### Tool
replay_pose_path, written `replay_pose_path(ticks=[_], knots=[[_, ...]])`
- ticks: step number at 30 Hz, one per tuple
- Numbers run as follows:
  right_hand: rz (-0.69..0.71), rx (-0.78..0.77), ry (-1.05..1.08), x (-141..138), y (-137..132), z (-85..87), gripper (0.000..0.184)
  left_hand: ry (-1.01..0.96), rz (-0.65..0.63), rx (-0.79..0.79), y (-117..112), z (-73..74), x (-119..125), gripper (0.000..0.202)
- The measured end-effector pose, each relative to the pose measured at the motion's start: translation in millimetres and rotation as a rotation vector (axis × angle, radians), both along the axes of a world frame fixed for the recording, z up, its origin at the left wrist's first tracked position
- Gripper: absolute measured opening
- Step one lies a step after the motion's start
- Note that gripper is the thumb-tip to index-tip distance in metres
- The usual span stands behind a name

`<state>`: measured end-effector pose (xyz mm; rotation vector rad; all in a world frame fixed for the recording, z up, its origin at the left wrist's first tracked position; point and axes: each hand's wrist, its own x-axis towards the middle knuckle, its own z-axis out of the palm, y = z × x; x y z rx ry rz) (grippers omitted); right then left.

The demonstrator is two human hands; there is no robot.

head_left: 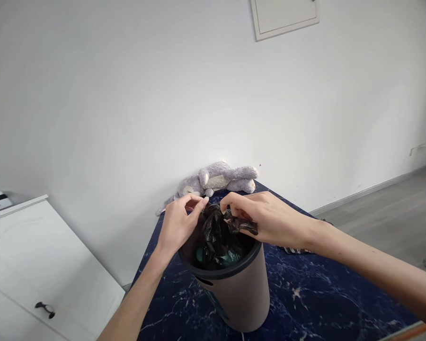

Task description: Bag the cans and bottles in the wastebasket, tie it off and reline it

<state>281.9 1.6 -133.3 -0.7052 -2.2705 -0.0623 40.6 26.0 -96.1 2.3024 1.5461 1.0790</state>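
Both forearms reach in from the lower edge of the view and meet over one round grey-beige plastic bin with a dark rim (239, 289). The left hand (179, 222) is bent back at the wrist, its thumb and forefinger pinched together on the near upper edge of one crumpled black plastic bag (216, 239). The right hand (270, 218) comes in palm down from the right, wrist nearly straight, fingers curled and clamped on a twisted fold of the same bag, which sticks out under the knuckles. The two hands sit near each other, just apart, above the bin's mouth.

The bag sits inside the bin, bunched up towards the hands; something teal shows low in the bin beside it, too hidden to name. The bin stands upright on one dark blue marble-patterned bench (305, 293).

One grey plush toy animal (216, 179) lies on its side at the far end of the bench, against the white wall. One white cabinet (39, 255) stands to the left, with a single black handle (45, 309) on its front; one pale rectangular wall panel (286, 16) is fixed high on the wall.
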Motion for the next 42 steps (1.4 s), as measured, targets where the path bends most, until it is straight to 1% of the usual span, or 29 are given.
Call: replay_pose_path(ticks=[2, 3, 5, 8, 9, 11, 14, 16, 19, 20, 23, 24, 26, 27, 29, 31, 36, 39, 42], knots=[[-0.025, -0.135, 0.006, 2, -6, 3.6, 0.036, 0.033, 0.059, 0.027, 2, -0.3, -6, 0.035], [-0.044, -0.179, 0.016, 3, -7, 4.8, 0.038, 0.027, 0.067, 0.029, 2, -0.3, -8, 0.035], [-0.088, -0.24, 0.039, 2, -8, 6.8, 0.044, -0.027, 0.047, 0.046, -3, 1.1, -8, 0.037], [-0.132, -0.305, 0.062, -4, -5, 10.4, 0.048, -0.137, -0.027, 0.121, -21, 7.4, 2, 0.036], [-0.13, -0.318, 0.067, -6, -4, 12.0, 0.045, -0.157, -0.051, 0.148, -28, 10.3, 7, 0.034], [-0.102, -0.335, 0.081, -12, -2, 15.2, 0.033, -0.154, -0.093, 0.197, -41, 15.7, 16, 0.03], [-0.052, -0.34, 0.101, -19, -1, 17.5, 0.019, -0.119, -0.137, 0.216, -49, 18.4, 21, 0.029], [-0.046, -0.335, 0.105, -21, 0, 16.7, 0.015, -0.113, -0.125, 0.17, -45, 15.5, 17, 0.034], [-0.067, -0.329, 0.097, -23, 0, 13.6, 0.012, -0.062, -0.079, 0.039, -34, 8.0, 8, 0.057], [-0.081, -0.325, 0.09, -23, 0, 12.5, 0.012, -0.028, -0.077, -0.01, -31, 6.0, 6, 0.059], [-0.142, -0.298, 0.069, -24, 0, 9.6, 0.013, 0.049, -0.098, -0.117, -29, 4.5, 8, 0.044], [-0.161, -0.292, 0.067, -25, 0, 8.8, 0.012, 0.056, -0.095, -0.122, -30, 5.3, 10, 0.042], [-0.167, -0.298, 0.082, -25, 0, 7.8, 0.003, 0.05, -0.062, -0.079, -32, 7.4, 15, 0.042], [-0.152, -0.311, 0.101, -25, -1, 7.5, 0.008, 0.046, -0.037, -0.044, -32, 8.1, 16, 0.045], [-0.1, -0.342, 0.141, -24, -3, 7.1, 0.025, 0.054, 0.011, 0.018, -29, 8.1, 15, 0.05], [-0.057, -0.362, 0.157, -22, -6, 7.0, 0.033, 0.077, 0.042, 0.043, -22, 5.8, 11, 0.054], [0.006, -0.347, 0.015, -23, -17, 7.0, 0.028, 0.137, 0.119, 0.013, 6, -5.0, -9, 0.056], [0.015, -0.339, -0.069, -24, -25, 10.6, 0.021, 0.156, 0.109, 0.043, 21, -10.3, -19, 0.052], [0.026, -0.365, -0.102, -19, -31, 16.2, 0.012, 0.14, 0.128, 0.035, 29, -13.4, -27, 0.053]])
